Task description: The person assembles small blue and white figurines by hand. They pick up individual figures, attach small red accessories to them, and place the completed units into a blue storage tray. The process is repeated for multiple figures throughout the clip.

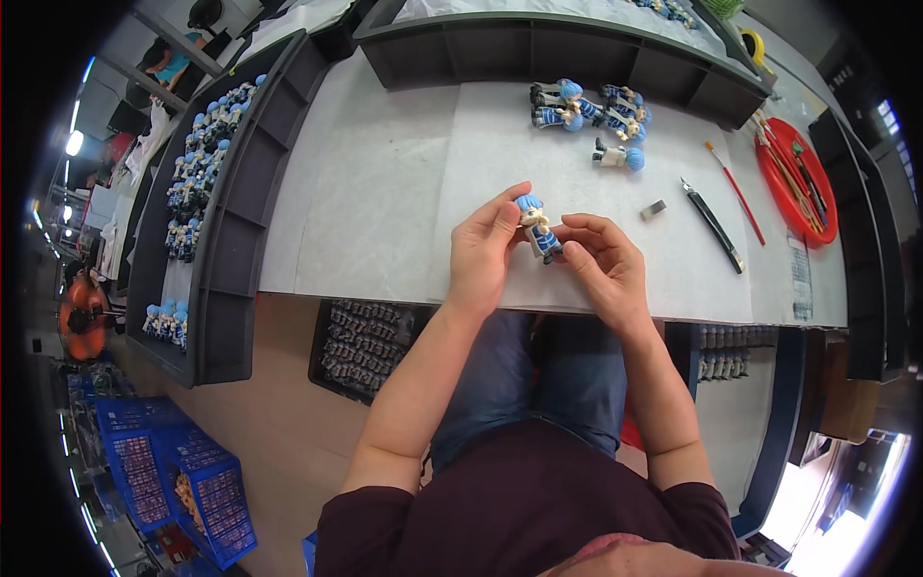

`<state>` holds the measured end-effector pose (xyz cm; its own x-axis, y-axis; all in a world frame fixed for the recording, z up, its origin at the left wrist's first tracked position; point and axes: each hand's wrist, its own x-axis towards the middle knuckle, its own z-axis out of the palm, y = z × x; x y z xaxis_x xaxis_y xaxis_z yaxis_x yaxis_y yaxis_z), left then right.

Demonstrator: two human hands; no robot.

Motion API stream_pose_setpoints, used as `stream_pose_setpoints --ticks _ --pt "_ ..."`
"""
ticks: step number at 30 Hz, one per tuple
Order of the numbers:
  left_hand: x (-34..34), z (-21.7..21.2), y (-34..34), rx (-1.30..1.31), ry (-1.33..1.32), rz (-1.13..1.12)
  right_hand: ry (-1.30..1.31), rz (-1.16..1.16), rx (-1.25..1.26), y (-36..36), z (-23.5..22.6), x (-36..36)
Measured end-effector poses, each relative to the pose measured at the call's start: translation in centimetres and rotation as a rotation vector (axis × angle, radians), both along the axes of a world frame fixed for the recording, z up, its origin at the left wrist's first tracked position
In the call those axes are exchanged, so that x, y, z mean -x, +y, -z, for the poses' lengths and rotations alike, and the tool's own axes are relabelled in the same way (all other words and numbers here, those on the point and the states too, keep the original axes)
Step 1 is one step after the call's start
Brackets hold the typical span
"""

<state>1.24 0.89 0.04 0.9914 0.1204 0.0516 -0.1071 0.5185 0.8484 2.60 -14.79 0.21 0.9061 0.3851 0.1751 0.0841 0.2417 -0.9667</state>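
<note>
figurine (537, 237) clamped in left hand (484, 252) grip; right hand (611, 266) grip parted beside feet (551, 258).

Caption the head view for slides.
Left hand holds a blue-haired figurine over a table, right hand at its feet, craft knife nearby.

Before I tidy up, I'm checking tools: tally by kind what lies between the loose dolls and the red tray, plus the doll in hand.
Held doll: 1
Brush: 1
Black knife: 1
Small grey block: 1
Total: 4
</note>
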Motion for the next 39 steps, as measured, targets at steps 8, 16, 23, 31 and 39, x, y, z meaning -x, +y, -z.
stream_pose_setpoints --ticks 8,16,23,31,39 --pt "0.1 0.0 0.2 0.015 0.025 -0.014 -0.056 0.008 0.045 0.3 -0.1 0.3" --pt "0.0 0.0 0.0 0.015 -0.006 -0.031 -0.044 0.003 0.060 0.4 0.0 0.2" --pt "0.0 0.1 0.2 0.032 0.022 -0.013 -0.035 0.019 0.078 0.4 0.3 0.2" --pt "0.1 0.1 0.3 0.004 0.019 0.001 -0.041 0.042 0.071 0.5 0.3 0.2" --pt "0.2 0.3 0.5 -0.164 0.006 0.017 -0.133 0.067 0.102 0.3 0.2 0.3"
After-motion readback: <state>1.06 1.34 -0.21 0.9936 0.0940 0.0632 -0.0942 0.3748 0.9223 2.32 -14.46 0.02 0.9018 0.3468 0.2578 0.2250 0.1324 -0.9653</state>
